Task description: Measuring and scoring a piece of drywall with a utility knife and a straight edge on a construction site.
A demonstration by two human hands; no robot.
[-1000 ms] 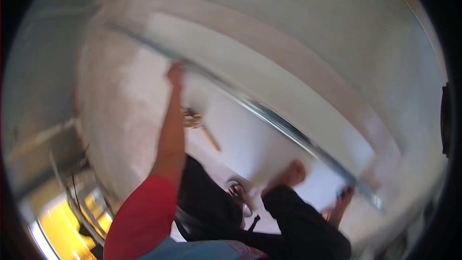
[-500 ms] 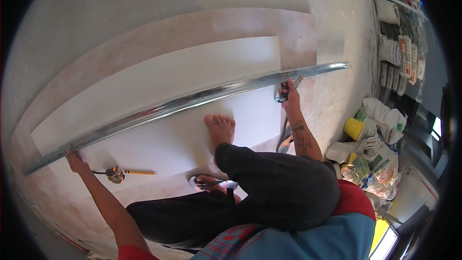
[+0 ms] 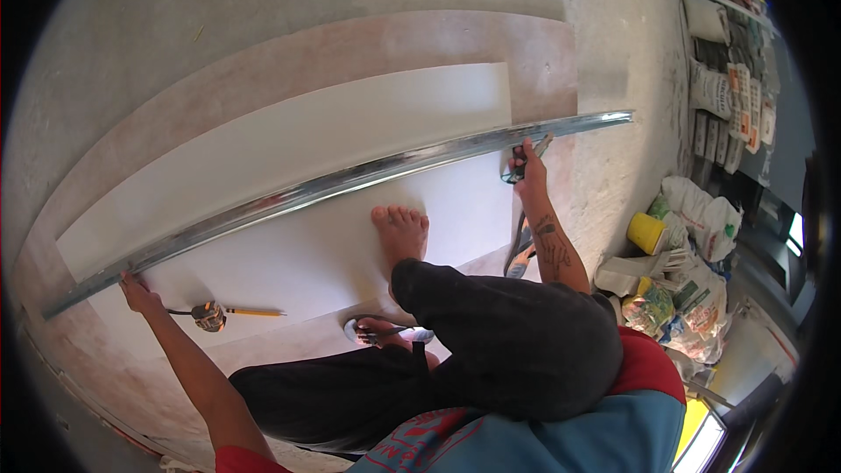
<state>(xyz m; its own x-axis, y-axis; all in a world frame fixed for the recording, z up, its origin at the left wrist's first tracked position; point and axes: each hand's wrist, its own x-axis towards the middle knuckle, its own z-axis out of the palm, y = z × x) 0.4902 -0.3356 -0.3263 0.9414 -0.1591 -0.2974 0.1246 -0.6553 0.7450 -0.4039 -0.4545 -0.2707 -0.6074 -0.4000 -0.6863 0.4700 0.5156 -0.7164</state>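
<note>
White printed sacks (image 3: 701, 210) right; packets (image 3: 731, 61) shelved upper right.

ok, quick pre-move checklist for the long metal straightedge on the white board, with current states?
1. Left hand on the near end of the metal straightedge: ok, fingers press on it.
2. Right hand on the far end: ok, it rests against the bar and grips a small tool; the kind cannot be told.
3. Straightedge lies across the white board: ok, it spans the full length.
4. Bare foot off the bar: ok, it stands on the board just below it.
5. Tape measure and pencil within reach: ok, beside the left hand.
6. Bar aligned to marks: cannot tell.
</note>
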